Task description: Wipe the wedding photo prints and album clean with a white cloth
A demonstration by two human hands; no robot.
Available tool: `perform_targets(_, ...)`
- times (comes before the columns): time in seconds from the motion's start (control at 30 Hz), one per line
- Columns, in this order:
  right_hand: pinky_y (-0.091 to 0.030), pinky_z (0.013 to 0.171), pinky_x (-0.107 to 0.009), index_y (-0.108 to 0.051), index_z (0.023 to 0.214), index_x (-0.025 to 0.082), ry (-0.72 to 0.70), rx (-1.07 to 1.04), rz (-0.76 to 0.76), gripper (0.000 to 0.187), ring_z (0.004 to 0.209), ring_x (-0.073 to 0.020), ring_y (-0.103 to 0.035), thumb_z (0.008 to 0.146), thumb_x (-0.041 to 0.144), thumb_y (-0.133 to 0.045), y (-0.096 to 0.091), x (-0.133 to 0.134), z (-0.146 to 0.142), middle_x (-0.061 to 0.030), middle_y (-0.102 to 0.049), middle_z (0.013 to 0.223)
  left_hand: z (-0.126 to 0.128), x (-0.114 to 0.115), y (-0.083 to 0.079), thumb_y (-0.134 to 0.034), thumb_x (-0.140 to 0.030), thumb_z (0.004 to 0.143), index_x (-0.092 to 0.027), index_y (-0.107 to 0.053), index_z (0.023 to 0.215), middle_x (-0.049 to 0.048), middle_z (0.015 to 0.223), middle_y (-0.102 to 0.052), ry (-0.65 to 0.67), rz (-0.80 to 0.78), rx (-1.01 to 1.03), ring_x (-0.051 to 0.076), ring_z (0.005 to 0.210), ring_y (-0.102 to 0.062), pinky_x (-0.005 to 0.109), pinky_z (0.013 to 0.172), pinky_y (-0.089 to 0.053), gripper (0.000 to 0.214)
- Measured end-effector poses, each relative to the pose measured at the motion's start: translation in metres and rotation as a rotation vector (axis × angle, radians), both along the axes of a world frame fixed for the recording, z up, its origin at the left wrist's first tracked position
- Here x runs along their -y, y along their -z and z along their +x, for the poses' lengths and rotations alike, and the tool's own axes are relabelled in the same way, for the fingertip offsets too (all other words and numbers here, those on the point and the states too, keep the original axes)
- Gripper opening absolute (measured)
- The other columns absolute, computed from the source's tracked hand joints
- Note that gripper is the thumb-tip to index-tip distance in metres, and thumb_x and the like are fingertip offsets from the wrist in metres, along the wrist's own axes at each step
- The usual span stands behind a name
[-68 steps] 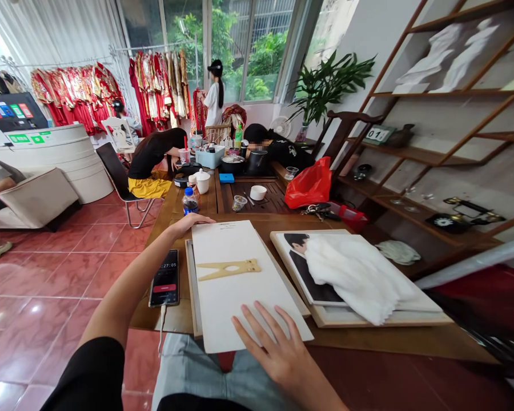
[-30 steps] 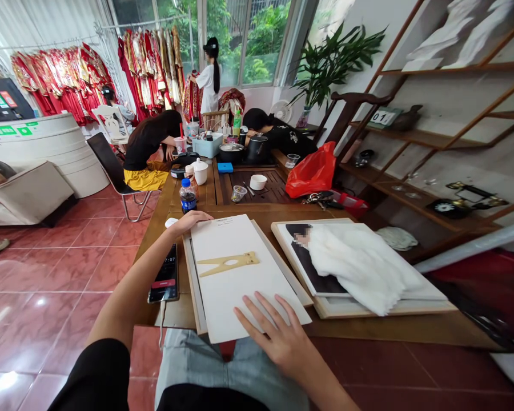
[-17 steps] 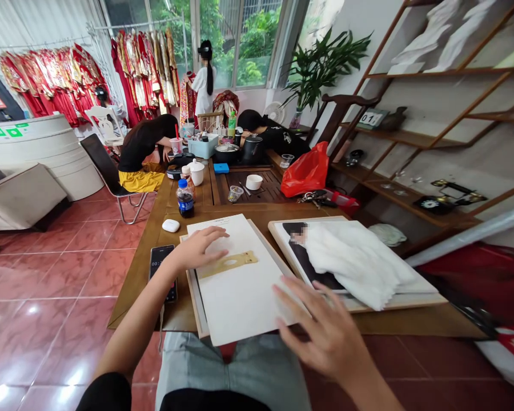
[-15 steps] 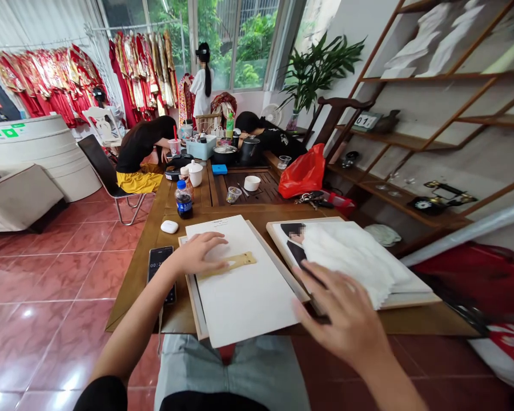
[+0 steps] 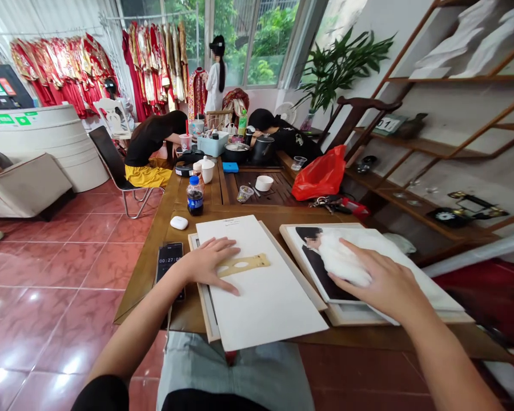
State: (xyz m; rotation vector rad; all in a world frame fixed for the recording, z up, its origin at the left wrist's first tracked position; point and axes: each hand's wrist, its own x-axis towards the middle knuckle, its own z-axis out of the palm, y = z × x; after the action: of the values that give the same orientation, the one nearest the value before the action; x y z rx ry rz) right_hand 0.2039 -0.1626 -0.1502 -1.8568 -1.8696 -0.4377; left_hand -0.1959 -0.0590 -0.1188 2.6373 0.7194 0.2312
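My left hand lies with fingers spread on a white sheet of board, next to a flat tan strip with oval holes. The board rests at an angle on a wood-edged frame. To the right, my right hand closes around a bunch of white fluffy wadding, thumb on the near side and fingers over it. The wadding covers part of a picture of a dark-suited figure, lying on a second wood-edged frame.
Left of the board lie a phone and a white earphone case, with a dark drink bottle beyond. Farther back are a white bowl, a red plastic bag and keys. Two people lean over the far table end.
My right hand has moved onto the wadding beside the picture and gripped it. My left hand stays on the board, fingers spread wider. The view has shifted slightly left.
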Motion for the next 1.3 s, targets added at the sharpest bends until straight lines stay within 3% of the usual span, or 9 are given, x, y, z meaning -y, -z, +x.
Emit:
perform_targets(0.07, -0.051, 0.088, -0.047, -0.056, 0.142, 0.021, -0.005, -0.079, -0.029, 0.068, 0.104, -0.0348, -0.067, 0.084, 0.056, -0.056, 0.001, 0.004, -0.002, -0.0143, -0.069, 0.121, 0.0, 0.001, 0.0, -0.066, -0.082, 0.073, -0.022, -0.04, 0.152, 0.0144, 0.161, -0.034, -0.007, 0.025, -0.016, 0.035, 0.15, -0.029, 0.05, 0.125, -0.015, 0.103)
perform_targets(0.2, -0.053, 0.09, -0.042, -0.062, 0.137, 0.021, -0.002, -0.2, 0.214, 0.059, 0.1, -0.0315, -0.067, 0.086, 0.05, -0.062, -0.008, 0.012, -0.011, -0.0141, -0.069, 0.119, 0.002, 0.004, 0.001, -0.062, -0.079, 0.08, -0.022, -0.042, 0.152, 0.0128, 0.161, -0.036, -0.029, 0.087, -0.041, 0.033, 0.149, -0.031, 0.048, 0.125, -0.017, 0.094)
perform_targets(0.33, -0.052, 0.088, -0.045, -0.054, 0.146, 0.032, -0.177, -0.209, 0.37, 0.064, 0.094, -0.0303, -0.065, 0.084, 0.031, -0.07, -0.028, 0.035, -0.036, -0.0111, -0.065, 0.117, 0.006, 0.007, 0.001, -0.047, -0.064, 0.098, -0.023, -0.043, 0.15, 0.0101, 0.159, -0.039, -0.07, 0.145, -0.082, 0.03, 0.149, -0.033, 0.048, 0.124, -0.02, 0.066)
perform_targets(0.47, -0.049, 0.089, -0.054, -0.035, 0.156, 0.038, -0.335, -0.037, 0.253, 0.081, 0.099, -0.0357, -0.061, 0.082, 0.027, -0.068, -0.042, 0.062, -0.08, -0.0124, -0.057, 0.119, 0.007, 0.007, 0.001, -0.032, -0.048, 0.107, -0.022, -0.043, 0.15, 0.0092, 0.159, -0.039, -0.086, 0.188, -0.114, 0.028, 0.15, -0.03, 0.047, 0.124, -0.021, 0.051)
perform_targets(0.67, -0.042, 0.098, -0.056, -0.041, 0.153, 0.025, -0.549, 0.103, 0.095, 0.085, 0.103, -0.0332, -0.061, 0.073, 0.026, -0.066, -0.037, 0.069, -0.139, -0.0133, -0.057, 0.117, 0.007, 0.006, 0.007, -0.029, -0.035, 0.107, -0.021, -0.04, 0.152, 0.011, 0.16, -0.037, -0.15, 0.261, -0.167, 0.029, 0.151, -0.029, 0.048, 0.123, -0.023, 0.048)
perform_targets(0.8, -0.036, 0.105, -0.058, -0.051, 0.145, 0.023, -0.547, 0.078, -0.051, 0.077, 0.118, -0.0356, -0.056, 0.07, 0.03, -0.066, -0.027, 0.063, -0.154, -0.0147, -0.057, 0.127, 0.009, 0.008, 0.008, -0.03, -0.033, 0.106, -0.021, -0.039, 0.152, 0.012, 0.16, -0.037, -0.162, 0.291, -0.189, 0.029, 0.151, -0.029, 0.05, 0.122, -0.024, 0.048)
perform_targets(0.93, -0.034, 0.106, -0.059, -0.049, 0.147, 0.027, -0.514, 0.048, -0.135, 0.075, 0.136, -0.0393, -0.042, 0.076, 0.041, -0.067, -0.021, 0.061, -0.158, -0.0148, -0.044, 0.15, 0.011, 0.01, 0.009, -0.029, -0.034, 0.106, -0.021, -0.038, 0.153, 0.0113, 0.161, -0.035, -0.171, 0.282, -0.194, 0.029, 0.151, -0.027, 0.05, 0.123, -0.022, 0.049)
perform_targets(1.1, -0.031, 0.107, -0.059, -0.05, 0.147, 0.031, -0.53, 0.029, -0.166, 0.074, 0.136, -0.0387, -0.043, 0.077, 0.044, -0.067, -0.02, 0.063, -0.164, -0.0144, -0.047, 0.149, 0.013, 0.011, 0.014, -0.026, -0.035, 0.107, -0.023, -0.034, 0.155, 0.0097, 0.164, -0.031, -0.197, 0.237, -0.17, 0.028, 0.153, -0.024, 0.052, 0.124, -0.019, 0.05)
perform_targets(1.3, -0.021, 0.111, -0.06, -0.046, 0.149, 0.035, -0.662, 0.002, -0.271, 0.088, 0.139, -0.0404, -0.038, 0.065, 0.043, -0.07, -0.022, 0.067, -0.193, -0.0119, -0.048, 0.15, 0.012, 0.011, 0.016, -0.025, -0.038, 0.108, -0.024, -0.031, 0.157, 0.0099, 0.165, -0.028, -0.192, 0.229, -0.173, 0.029, 0.154, -0.02, 0.052, 0.124, -0.018, 0.051)
